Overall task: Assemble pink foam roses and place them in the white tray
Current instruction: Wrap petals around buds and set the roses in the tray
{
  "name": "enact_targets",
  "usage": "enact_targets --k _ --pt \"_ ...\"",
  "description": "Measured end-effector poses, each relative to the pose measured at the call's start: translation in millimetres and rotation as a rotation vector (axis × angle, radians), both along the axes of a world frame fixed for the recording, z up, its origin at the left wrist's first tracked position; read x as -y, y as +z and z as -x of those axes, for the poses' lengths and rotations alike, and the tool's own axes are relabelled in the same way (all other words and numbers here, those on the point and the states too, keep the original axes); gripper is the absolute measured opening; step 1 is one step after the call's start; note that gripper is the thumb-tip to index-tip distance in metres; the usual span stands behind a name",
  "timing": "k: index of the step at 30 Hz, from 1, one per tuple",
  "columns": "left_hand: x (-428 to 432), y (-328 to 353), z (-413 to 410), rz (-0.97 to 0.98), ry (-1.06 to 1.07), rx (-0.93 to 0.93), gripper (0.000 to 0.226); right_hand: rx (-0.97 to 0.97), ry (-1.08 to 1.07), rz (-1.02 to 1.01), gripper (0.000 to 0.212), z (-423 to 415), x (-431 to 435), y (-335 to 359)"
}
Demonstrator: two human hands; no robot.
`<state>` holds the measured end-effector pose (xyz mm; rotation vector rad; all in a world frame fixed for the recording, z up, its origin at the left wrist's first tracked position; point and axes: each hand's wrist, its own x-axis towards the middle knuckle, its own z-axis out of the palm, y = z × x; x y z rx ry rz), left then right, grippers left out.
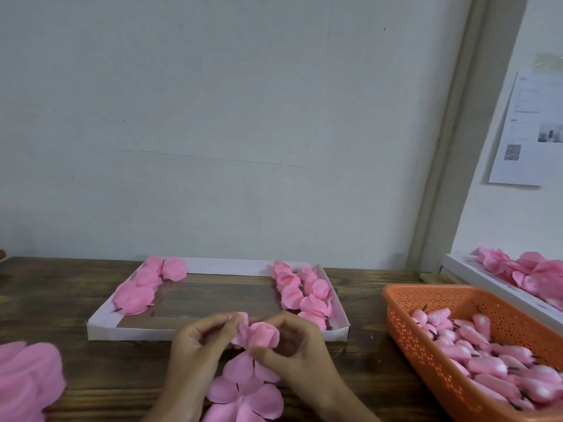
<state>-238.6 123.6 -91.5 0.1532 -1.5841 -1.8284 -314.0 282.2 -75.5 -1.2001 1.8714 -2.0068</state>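
Observation:
Both hands hold one pink foam rose just in front of the white tray. My left hand pinches a petal at the rose's left side, and my right hand grips its right side and base. Flat pink petal pieces lie on the table under my hands. Finished roses sit in the tray in a left group and a right group; its middle shows bare brown.
An orange perforated basket full of pink buds stands at the right. A stack of pink petals lies at the left edge. Another white tray with pink petals is at far right. A wall rises behind the wooden table.

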Motion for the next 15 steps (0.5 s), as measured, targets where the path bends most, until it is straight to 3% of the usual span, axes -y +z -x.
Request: enact_targets --k 15 --pt "-6.2 5.2 -1.1 0.107 -0.018 -0.019 0.014 0.030 -0.053 0.011 0.017 4.5 0.9 -2.8"
